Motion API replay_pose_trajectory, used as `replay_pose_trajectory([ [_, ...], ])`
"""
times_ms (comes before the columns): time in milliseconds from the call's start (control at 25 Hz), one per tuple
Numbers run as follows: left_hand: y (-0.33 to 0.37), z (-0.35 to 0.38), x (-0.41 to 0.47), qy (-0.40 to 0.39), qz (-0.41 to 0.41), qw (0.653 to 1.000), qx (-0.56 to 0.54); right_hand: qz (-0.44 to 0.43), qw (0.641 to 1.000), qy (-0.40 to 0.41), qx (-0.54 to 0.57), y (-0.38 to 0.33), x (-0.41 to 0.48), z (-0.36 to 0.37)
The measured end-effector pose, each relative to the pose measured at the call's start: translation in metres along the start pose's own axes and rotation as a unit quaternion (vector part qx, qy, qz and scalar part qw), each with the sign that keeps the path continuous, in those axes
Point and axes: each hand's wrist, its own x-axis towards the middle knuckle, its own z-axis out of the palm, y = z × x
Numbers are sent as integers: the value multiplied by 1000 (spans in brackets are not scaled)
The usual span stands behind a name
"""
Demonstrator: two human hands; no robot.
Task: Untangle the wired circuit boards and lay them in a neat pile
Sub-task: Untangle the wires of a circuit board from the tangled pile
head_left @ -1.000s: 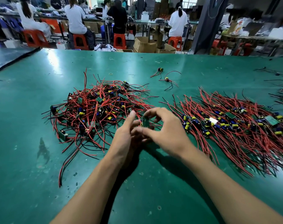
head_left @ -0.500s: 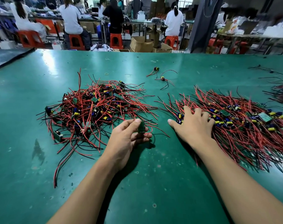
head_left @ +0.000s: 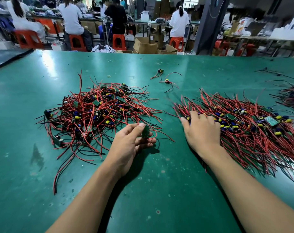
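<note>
Quickly: my left hand (head_left: 127,143) pinched one small green circuit board (head_left: 145,132) between thumb and fingertips, just off the near right edge of the tangled heap (head_left: 95,111) on the green table (head_left: 159,190). My right hand (head_left: 201,132) lay flat with relaxed fingers, grasping nothing and pressing on the near left end of the neat pile (head_left: 252,132). The board's red wires (head_left: 157,137) curled beside my fingers, and I could not tell whether they were free of the heap's strands. The main risk, as I judged it, was a lead still hooked in the heap: pulling the board across would drag neighbours along, spread the heap, or strain the wire at its solder joint. The pinch was on the board's edge only, so a snag could also twist it out of my fingers. A second risk was my right palm sliding on the pile, which would fan the aligned leads and spoil the order. Laying the board crosswise would start a fresh tangle there.
</note>
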Motion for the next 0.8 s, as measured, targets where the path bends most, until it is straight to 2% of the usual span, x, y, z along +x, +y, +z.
replay_pose_trajectory([
  [120, 1, 2, -1, -2, -1, 1000, 4, -21, 998, -63, -20, 4, 7, -2],
  [320, 1, 2, -2, 2, -1, 1000, 4, -72, 990, -100, 70, 10, 21, -12],
  [560, 2, 1, -1, 2, -2, 1000, 9, -111, 984, -80, 116, 11, 16, -15],
  [800, 3, 6, -2, 7, -7, 1000, -2, -103, 986, -32, 125, 14, 29, -30],
])
